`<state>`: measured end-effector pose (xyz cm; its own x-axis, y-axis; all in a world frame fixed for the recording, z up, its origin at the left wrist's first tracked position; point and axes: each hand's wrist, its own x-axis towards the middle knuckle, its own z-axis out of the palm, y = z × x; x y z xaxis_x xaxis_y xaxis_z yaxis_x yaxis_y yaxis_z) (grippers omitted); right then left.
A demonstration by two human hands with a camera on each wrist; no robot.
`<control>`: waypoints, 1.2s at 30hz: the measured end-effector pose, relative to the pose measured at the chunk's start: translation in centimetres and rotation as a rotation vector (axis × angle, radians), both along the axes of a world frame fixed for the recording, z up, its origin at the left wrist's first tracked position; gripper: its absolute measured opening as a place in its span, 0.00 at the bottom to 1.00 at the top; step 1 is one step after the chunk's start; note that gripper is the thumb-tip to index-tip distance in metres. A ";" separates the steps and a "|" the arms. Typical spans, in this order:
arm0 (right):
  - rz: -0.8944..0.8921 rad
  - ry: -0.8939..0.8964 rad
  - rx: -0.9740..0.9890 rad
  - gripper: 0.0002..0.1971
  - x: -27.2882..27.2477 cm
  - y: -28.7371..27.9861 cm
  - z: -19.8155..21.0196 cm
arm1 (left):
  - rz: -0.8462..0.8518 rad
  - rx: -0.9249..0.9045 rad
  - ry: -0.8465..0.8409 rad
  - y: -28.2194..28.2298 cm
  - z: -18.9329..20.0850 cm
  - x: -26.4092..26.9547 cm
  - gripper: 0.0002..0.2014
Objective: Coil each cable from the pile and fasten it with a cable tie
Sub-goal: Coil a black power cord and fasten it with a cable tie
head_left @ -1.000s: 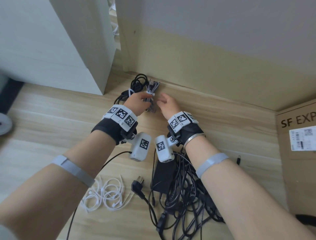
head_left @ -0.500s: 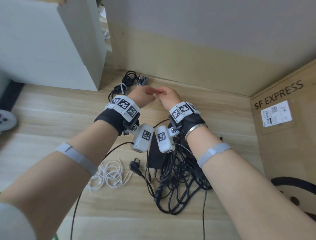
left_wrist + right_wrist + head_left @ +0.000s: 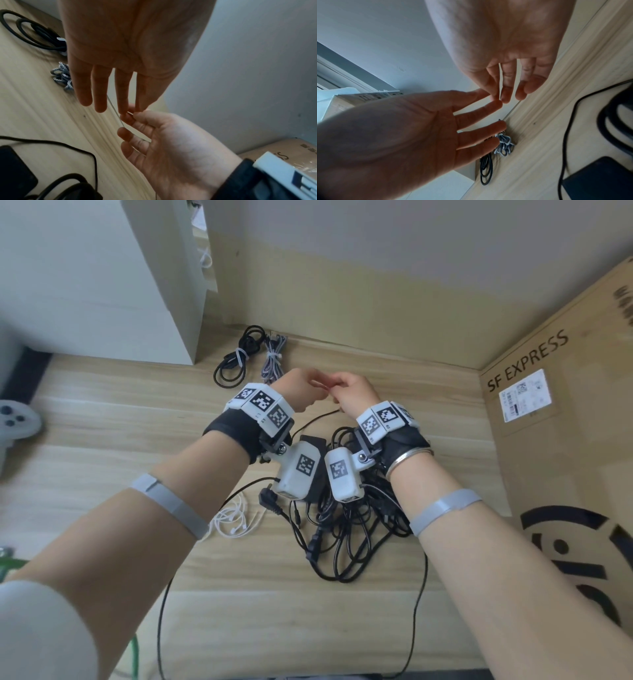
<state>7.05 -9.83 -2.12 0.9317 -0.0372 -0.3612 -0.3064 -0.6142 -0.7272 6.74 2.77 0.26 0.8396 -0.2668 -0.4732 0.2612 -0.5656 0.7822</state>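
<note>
Clear cable tie [image 3: 113,107] pinched by my right hand [image 3: 352,395] above the cable pile [image 3: 342,537]; left hand [image 3: 301,392] fingers straight, spread, tips meeting the right's.

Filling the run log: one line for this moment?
right hand pinches tie | left hand touches it, grip unclear | black coil, grey coil tied | pile uncoiled

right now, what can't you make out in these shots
Clear strip pinched by the right hand: left wrist view, fingers cover its ends; whether the left hand also pinches it is unclear.
Cable pile: head view, wrist cameras hide its top.
Braided coil: left wrist view, left hand covers half.
Cardboard box: head view, cut off by the right edge.
</note>
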 end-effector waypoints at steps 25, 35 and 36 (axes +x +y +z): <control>-0.060 0.262 0.008 0.23 -5.6 -7.3 -2.2 | -0.193 0.033 0.273 -5.0 -2.7 -3.6 0.09; -0.103 0.279 -0.129 0.18 -5.7 -9.4 -3.0 | -0.143 0.043 0.320 -5.7 -2.7 -3.7 0.08; -0.097 0.286 -0.147 0.16 -5.7 -9.5 -3.0 | -0.139 0.051 0.321 -5.6 -2.7 -3.6 0.08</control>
